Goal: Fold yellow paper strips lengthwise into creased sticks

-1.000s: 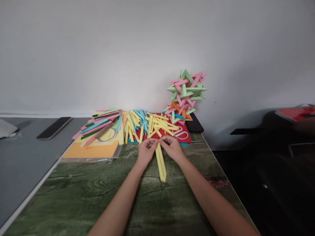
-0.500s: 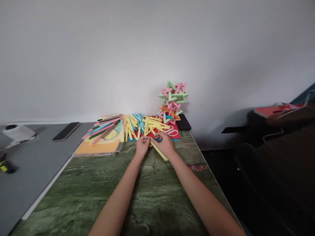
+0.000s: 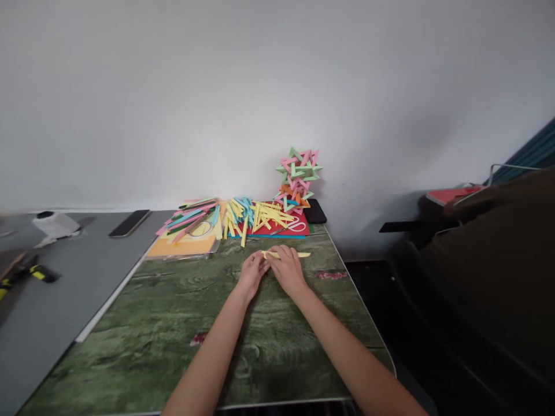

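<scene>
A folded yellow paper strip [image 3: 303,255] lies almost level across the front of my fingers, its right end sticking out past my right hand. My left hand [image 3: 252,271] is closed, pinching the strip's left end. My right hand [image 3: 285,267] grips the same strip, fingers bent over its middle. Both hands rest close together just above the green wood-patterned table [image 3: 173,329]. Beyond them lie several folded yellow strips [image 3: 271,215] and blue strips [image 3: 246,211]. Part of the held strip is hidden under my right fingers.
Behind the strips stands a pink and green folded-paper star model [image 3: 300,167], beside a black phone [image 3: 315,211]. White-handled scissors [image 3: 297,225] lie on red paper. Coloured strips [image 3: 191,218] sit on an orange packet [image 3: 182,247]. Another phone [image 3: 129,223] and a thread spool [image 3: 55,223] occupy the grey table.
The yellow strip has turned from slanting toward me to lying nearly level. My right fingers now fold over it. The camera view has shifted a little.
</scene>
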